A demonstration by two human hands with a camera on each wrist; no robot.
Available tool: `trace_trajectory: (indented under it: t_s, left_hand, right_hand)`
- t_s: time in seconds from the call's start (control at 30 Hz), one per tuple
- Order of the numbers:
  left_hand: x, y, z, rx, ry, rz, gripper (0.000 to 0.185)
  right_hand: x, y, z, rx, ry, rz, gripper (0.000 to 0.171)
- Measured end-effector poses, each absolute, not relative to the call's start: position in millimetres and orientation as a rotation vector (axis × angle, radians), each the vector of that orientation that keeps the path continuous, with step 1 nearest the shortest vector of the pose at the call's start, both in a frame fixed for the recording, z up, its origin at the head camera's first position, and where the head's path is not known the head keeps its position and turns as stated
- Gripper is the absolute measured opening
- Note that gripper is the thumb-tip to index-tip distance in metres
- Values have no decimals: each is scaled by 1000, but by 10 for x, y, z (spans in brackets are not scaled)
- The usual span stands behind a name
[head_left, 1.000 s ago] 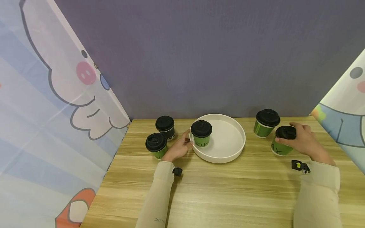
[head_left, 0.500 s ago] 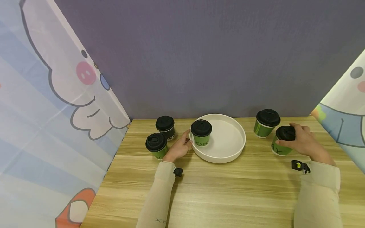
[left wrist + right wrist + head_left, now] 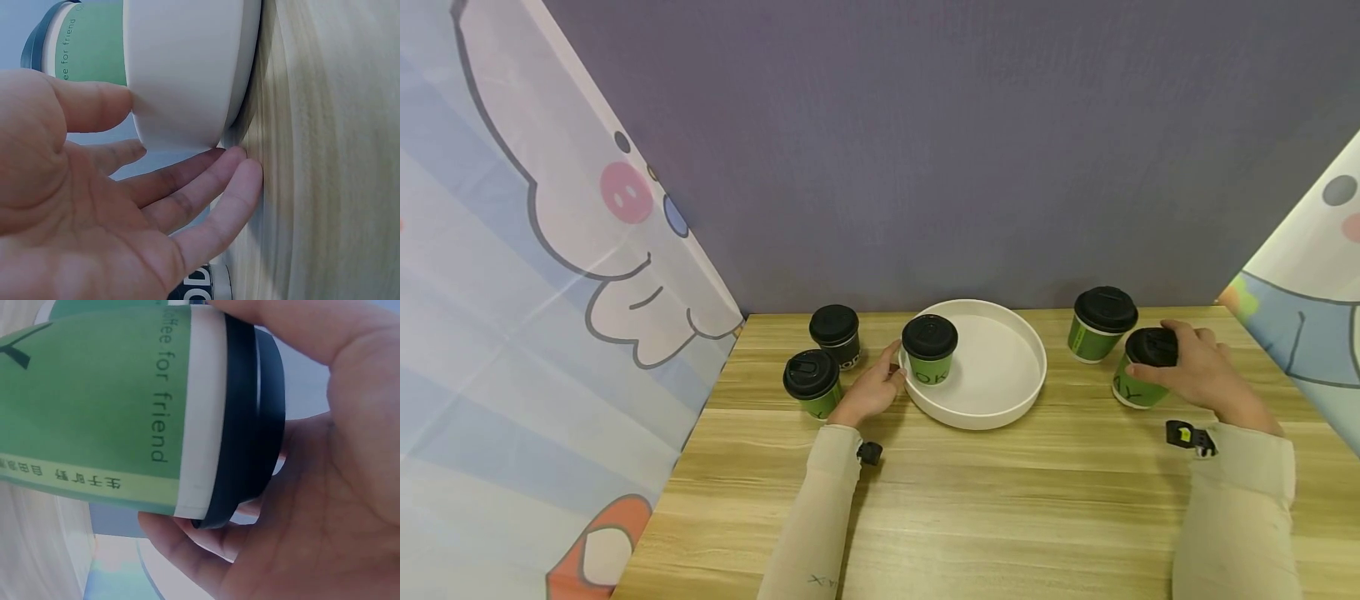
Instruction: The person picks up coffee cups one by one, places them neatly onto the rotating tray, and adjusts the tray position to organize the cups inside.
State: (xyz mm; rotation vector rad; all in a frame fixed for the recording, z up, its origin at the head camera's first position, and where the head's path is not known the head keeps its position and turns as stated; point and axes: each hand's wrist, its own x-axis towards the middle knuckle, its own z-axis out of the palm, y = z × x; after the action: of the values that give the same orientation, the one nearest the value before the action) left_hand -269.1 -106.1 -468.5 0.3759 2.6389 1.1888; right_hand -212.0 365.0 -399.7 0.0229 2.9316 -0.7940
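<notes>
So, L to R: two lidded cups [image 3: 811,384] on table [image 3: 1000,500] at left, outside tray. Left hand [image 3: 871,390] open, straight fingers [image 3: 206,181] against white tray [image 3: 1000,408] wall. One green cup [image 3: 929,349] already inside tray. Fourth cup [image 3: 1101,323] waits beyond tray. Right hand [image 3: 1198,371] wraps lid end of tilted cup [image 3: 1138,371]; base prob. off table, hard to tell. Four cups left.

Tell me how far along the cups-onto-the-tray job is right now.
One green cup already stands inside the white tray. In hand: the right hand grips a second green cup by its black lid, seemingly tilted off the table, while the left hand rests against the tray's rim. Left outside the tray: one cup at right, two at left.
</notes>
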Motion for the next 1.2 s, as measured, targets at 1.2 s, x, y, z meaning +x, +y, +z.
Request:
trace_trajectory:
  t_s: [1.2]
  left_hand:
    - [-2657,-990,-4703,386,2662,1126,131]
  right_hand:
    - [-2126,3077,-3763,-98,3145,-958,104]
